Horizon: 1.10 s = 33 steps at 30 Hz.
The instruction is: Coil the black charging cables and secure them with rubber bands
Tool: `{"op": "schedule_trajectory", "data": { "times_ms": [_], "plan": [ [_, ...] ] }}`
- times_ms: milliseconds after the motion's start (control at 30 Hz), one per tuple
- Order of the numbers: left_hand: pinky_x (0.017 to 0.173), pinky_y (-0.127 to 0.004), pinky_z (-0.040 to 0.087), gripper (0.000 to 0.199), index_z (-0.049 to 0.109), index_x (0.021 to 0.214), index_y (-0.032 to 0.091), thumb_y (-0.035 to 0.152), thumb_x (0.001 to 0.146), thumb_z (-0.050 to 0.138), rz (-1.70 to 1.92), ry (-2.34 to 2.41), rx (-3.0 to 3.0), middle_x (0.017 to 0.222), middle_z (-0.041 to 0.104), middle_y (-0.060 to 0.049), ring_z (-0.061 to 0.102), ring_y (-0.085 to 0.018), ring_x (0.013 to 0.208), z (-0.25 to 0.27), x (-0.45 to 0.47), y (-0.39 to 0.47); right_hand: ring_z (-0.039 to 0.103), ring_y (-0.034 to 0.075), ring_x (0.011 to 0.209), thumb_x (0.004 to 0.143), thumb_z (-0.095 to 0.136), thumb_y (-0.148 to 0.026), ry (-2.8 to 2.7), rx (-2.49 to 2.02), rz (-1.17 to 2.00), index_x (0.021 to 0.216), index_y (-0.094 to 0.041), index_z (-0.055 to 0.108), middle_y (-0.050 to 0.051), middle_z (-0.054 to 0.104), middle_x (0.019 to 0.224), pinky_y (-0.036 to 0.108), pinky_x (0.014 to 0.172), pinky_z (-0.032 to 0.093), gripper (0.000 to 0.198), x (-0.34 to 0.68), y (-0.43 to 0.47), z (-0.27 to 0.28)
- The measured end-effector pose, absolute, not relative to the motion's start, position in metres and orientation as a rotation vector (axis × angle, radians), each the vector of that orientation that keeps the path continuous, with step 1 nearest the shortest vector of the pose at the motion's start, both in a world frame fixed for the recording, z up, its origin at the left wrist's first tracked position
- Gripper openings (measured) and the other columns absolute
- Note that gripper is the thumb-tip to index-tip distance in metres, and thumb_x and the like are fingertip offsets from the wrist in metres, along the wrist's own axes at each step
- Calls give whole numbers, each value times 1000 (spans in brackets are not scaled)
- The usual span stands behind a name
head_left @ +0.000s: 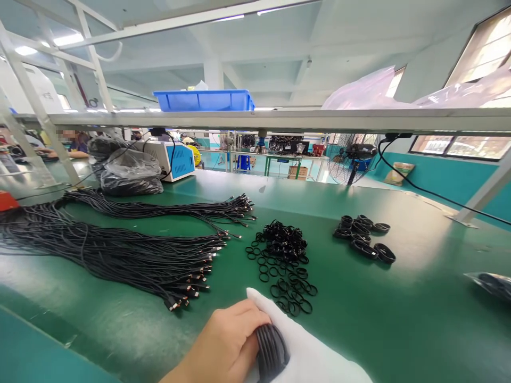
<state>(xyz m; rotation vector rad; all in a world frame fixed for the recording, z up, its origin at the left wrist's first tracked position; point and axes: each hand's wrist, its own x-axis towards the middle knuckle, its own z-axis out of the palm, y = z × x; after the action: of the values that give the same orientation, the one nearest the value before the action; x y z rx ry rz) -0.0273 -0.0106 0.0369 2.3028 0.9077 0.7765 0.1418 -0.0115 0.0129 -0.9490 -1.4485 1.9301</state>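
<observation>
"Grip first: what have you got?"

"A coiled black cable (pixel 271 351), at the bottom centre of the frame. My left hand (pixel 229 340) reaches in from the lower left, fingers closed on the coil's left side, with several turns packed next to each other."

"And your right hand?"

"I can't tell. A white shape (pixel 315 354) lies against the right side of the coil, its tip pointing up and left, but whether my hand is inside it doesn't show."

"What's just beyond your grip?"

"A pile of small black rings (pixel 284 242), near the middle of the frame. It's heaped at the back, and loose ones spread toward me over the green tabletop (pixel 407 319)."

"Any more cable about?"

"Plenty. Two bundles of straight black cables (pixel 131 255) stretch across the left of the frame, one behind the other, connector ends to the right. Right of centre there's a cluster of finished-looking coils (pixel 365 251), well apart from my hand."

"And around the edges?"

"A clear bag (pixel 495 286) with something dark in it, at the right edge. Upper left of centre, a blue-and-white machine (pixel 181 159) stands on the tabletop, and above it a blue tray (pixel 203 101) sits on the shelf (pixel 287 120)."
</observation>
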Motion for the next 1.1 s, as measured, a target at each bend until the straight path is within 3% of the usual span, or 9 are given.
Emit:
{"op": "schedule_trajectory", "data": {
  "times_ms": [100, 167, 267, 500, 767, 933, 1100],
  "plan": [
    [65, -22, 43, 25, 62, 87, 20, 11, 80, 39, 766, 1027, 2238, 82, 62, -2, 57, -14, 72, 33, -26, -11, 60, 19, 87, 57, 73, -24, -1324, -958, 1928, 103, -19, 59, 3, 61, 89, 29, 76, 48, 48, 134, -10, 15],
    [66, -22, 43, 25, 59, 94, 22, 12, 81, 41, 732, 1113, 2109, 84, 62, 0, 57, -14, 72, 33, -25, -10, 60, 16, 68, 54, 72, -17, -1311, -933, 1975, 97, -17, 60, 1, 61, 75, 28, 65, 49, 44, 131, -11, 17],
    [66, -22, 43, 24, 55, 100, 24, 14, 82, 43, 693, 1173, 1917, 81, 63, 2, 57, -13, 73, 37, -21, -9, 58, 13, 56, 57, 66, -17, -1298, -903, 2065, 88, -12, 62, 2, 62, 66, 28, 58, 49, 32, 130, -13, 19],
    [44, -18, 37, 13, 52, 88, 22, 17, 75, 48, 679, 1211, 1534, 60, 49, 9, 46, -9, 46, 35, -12, -9, 59, 14, 51, 54, 67, -31, -1151, -885, 2117, 72, -8, 60, 6, 60, 58, 26, 53, 49, 30, 128, -15, 23],
    [45, -20, 24, 13, 53, 75, 22, 11, 68, 50, 469, 1494, 1928, 52, 45, 8, 39, -11, 50, 43, -10, -6, 54, 10, 43, 50, 59, -14, -1156, -975, 2181, 64, -10, 59, -1, 52, 47, 17, 41, 44, 14, 121, -14, 20],
    [55, -19, 38, 28, 60, 82, 23, 4, 67, 46, 670, 1334, 2073, 81, 57, 4, 51, -10, 61, 43, -21, -10, 55, 9, 46, 53, 64, -17, -1162, -876, 2240, 68, -9, 61, 2, 60, 54, 16, 43, 43, 17, 124, -11, 3],
    [61, -21, 43, 34, 66, 78, 20, -2, 67, 43, 841, 1305, 2212, 72, 61, 1, 58, -13, 67, 23, -23, -12, 51, 9, 46, 47, 67, -13, -1232, -949, 2182, 57, -12, 57, -2, 55, 50, 19, 44, 42, 14, 119, -10, 1]
  ]
}}
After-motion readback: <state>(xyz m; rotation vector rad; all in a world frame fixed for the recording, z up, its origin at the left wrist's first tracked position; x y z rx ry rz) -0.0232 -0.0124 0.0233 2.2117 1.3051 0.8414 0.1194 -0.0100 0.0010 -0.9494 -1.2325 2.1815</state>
